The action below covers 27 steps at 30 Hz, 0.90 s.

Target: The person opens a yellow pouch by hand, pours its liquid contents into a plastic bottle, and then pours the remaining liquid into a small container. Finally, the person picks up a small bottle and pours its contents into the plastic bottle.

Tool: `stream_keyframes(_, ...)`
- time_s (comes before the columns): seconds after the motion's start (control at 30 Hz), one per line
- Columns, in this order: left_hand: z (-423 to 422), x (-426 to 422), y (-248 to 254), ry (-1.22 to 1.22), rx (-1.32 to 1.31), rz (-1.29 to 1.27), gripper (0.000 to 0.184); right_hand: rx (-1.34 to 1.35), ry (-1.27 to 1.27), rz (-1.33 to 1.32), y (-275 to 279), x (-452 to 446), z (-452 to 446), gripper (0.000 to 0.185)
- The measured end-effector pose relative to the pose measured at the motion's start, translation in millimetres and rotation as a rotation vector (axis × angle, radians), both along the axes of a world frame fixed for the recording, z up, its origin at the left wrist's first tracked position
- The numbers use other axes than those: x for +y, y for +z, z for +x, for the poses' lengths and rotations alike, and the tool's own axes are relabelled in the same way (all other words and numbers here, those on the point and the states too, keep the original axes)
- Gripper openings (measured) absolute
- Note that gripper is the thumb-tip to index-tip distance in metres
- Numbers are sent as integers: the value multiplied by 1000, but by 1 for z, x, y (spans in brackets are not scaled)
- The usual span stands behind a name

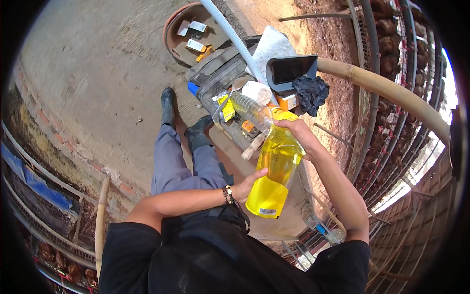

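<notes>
"How do the hands grip?"

"The left hand, with a dark bracelet at its wrist, clasps the lower part of a yellow pouch, thumb laid across the front. The right hand pinches the pouch's upper end, thumb on the near side. Its other fingers are mostly hidden behind."

"Where is the pouch, exactly?"

"In front of the body, tilted, its barcoded bottom end nearer the person and its top pointing away."

"And that clear bottle?"

"It meets the pouch's top, just beside the right thumb. Whether its neck sits inside the pouch or only against it, I can't tell. Nor can I tell if the hidden fingers touch it."

"What's beyond that?"

"A dark case with things on it: a white roll next to the bottle, a yellow packet to the left, and an orange-and-white box to the right, near a crumpled black bag. A dark-screened device stands above the box."

"Farther out?"

"A round basin holding small boxes, a pale blue pipe slanting past it, a bamboo pole on the right, and brown hens in cages behind that. Dark boots stand on the concrete floor."
</notes>
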<state>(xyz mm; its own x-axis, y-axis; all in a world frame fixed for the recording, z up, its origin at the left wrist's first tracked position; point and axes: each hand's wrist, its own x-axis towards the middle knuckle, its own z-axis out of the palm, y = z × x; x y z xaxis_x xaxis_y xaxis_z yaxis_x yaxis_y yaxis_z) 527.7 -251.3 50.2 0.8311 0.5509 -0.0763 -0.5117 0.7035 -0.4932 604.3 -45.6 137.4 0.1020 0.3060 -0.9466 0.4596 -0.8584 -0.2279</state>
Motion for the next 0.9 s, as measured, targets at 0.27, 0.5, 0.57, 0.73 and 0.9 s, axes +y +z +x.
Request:
stream_keyframes(0.27, 0, 0, 7, 12, 18, 10, 74, -38, 8, 9, -14, -1, 12, 35)
stream_keyframes(0.5, -5, 9, 19, -62, 95, 0, 76, -88, 75, 41, -12, -2, 8, 33)
stream_keyframes(0.57, -8, 12, 25, -56, 145, -4, 76, -112, 86, 77, -17, -5, 12, 33)
stream_keyframes(0.73, -7, 13, 30, -64, 156, -18, 74, -140, 109, 132, -26, -11, 21, 33)
stream_keyframes(0.9, 3, 12, 28, 4, 87, -57, 71, -136, 95, 128, -24, -12, 19, 32)
